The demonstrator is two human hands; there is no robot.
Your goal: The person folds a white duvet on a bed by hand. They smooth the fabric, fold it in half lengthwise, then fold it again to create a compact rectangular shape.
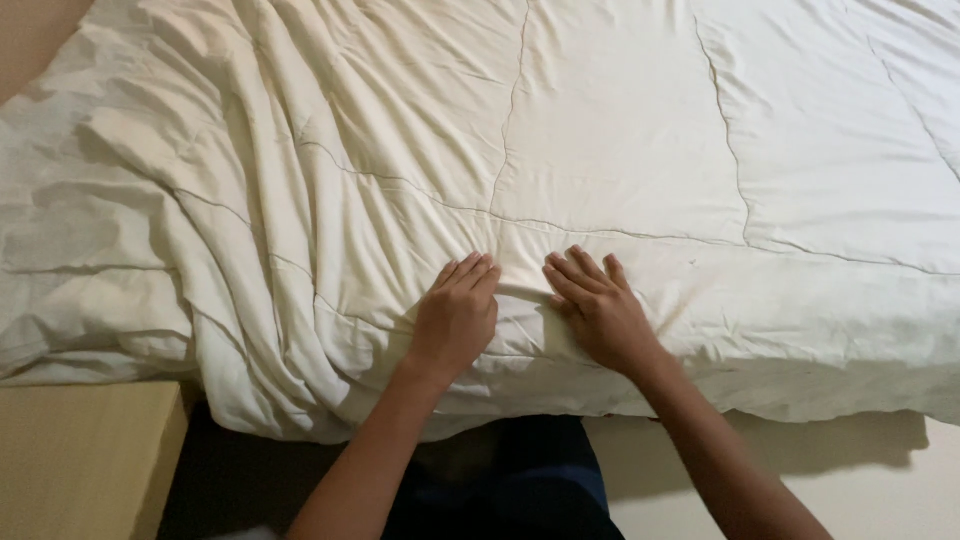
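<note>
- Quilt [560, 150]: cream, stitched in squares, spread over the bed; deep creases at 9 to 11 o'clock, smoother toward 2 o'clock.
- Left hand [455, 318]: palm down on the quilt near its 6 o'clock edge, grip flat, fingers together, pinching nothing.
- Right hand [600, 310]: just beside it at 3 o'clock, flat, fingers slightly spread.
- Wooden box [85, 455]: at 8 o'clock, below the bed edge.
- Floor [880, 480]: pale, at 5 o'clock.

Head view, steeply down, close.
</note>
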